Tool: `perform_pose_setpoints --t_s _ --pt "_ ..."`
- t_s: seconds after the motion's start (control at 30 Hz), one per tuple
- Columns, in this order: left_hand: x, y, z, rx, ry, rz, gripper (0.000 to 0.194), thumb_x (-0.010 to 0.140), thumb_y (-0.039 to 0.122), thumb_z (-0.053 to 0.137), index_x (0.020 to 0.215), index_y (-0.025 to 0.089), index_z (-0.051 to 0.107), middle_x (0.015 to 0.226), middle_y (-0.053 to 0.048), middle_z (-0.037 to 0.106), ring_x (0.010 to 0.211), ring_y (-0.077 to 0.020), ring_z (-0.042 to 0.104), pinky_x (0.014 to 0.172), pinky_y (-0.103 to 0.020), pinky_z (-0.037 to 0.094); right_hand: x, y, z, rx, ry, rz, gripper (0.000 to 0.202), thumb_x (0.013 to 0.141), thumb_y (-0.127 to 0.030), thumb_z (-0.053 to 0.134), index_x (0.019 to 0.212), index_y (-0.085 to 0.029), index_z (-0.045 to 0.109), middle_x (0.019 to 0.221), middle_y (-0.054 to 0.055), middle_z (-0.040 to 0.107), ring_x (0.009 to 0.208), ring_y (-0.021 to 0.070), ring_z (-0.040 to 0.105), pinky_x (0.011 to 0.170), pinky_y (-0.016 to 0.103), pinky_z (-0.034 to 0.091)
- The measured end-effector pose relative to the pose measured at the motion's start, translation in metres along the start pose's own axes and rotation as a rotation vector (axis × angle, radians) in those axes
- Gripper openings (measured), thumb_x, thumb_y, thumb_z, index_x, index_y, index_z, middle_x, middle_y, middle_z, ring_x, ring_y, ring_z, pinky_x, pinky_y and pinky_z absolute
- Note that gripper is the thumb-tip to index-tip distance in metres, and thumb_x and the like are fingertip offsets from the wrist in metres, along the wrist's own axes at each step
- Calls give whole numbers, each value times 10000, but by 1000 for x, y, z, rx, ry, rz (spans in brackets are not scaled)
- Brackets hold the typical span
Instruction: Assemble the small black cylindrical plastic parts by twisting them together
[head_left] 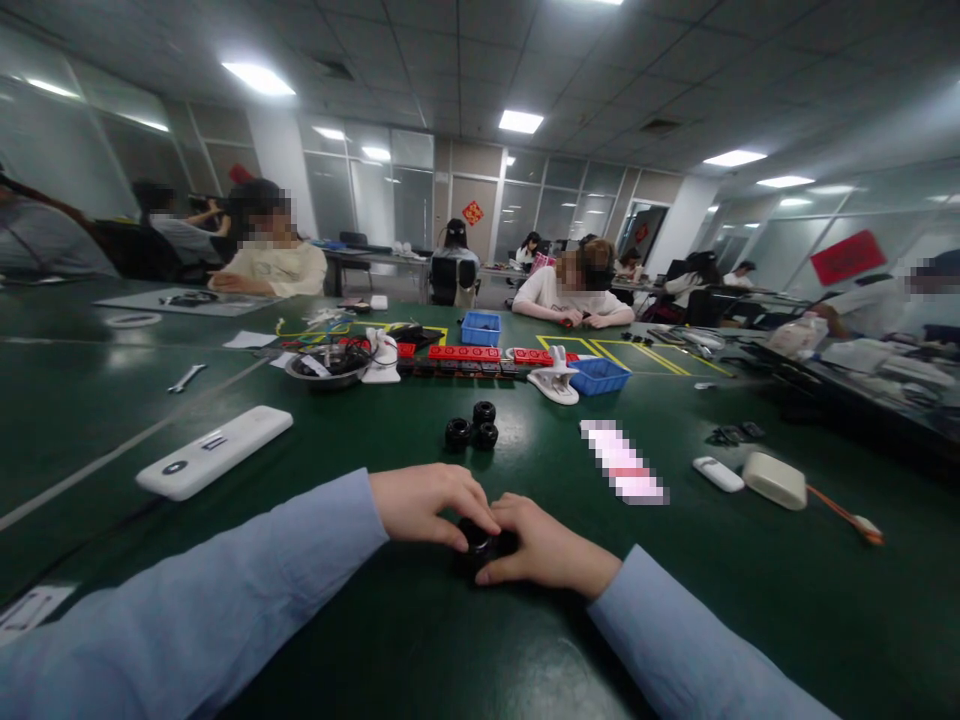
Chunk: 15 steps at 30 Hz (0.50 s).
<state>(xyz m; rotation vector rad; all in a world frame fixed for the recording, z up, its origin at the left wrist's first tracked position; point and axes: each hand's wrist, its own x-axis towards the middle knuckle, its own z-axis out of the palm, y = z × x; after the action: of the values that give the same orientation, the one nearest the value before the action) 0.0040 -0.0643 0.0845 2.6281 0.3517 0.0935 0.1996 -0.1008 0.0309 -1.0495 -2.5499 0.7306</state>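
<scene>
My left hand (431,505) is closed on a small black toy wheel (478,540) near the table's front. From the other side my right hand (536,545) has its fingers wrapped round dark parts at the same spot, and the two hands touch. The fingers cover much of what they hold, so I cannot tell whether it is one wheel or two. Just beyond, black knobbly wheels sit close together: one on the left (458,433), one on the right (487,435) and one behind (484,411).
A white power bank-like case (217,452) lies left, a pixelated phone-shaped thing (622,462) right. Farther off are a metal bowl (330,380), red blocks in a row (465,354), a white clamp stand (555,380) and blue bins (600,378). A person (574,290) sits opposite.
</scene>
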Motion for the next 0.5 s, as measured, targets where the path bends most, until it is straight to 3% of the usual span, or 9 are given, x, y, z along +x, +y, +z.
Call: perform_pose_setpoints --t_s 0.5 --pt "2 4 2 80 -17 -55 397 749 192 658 1140 208 591 1017 -45 607 934 -164 573 822 -238 432 -1 1 0 12 13 18 379 623 -385 757 935 -192 661 840 9 615 824 186 523 730 286 380"
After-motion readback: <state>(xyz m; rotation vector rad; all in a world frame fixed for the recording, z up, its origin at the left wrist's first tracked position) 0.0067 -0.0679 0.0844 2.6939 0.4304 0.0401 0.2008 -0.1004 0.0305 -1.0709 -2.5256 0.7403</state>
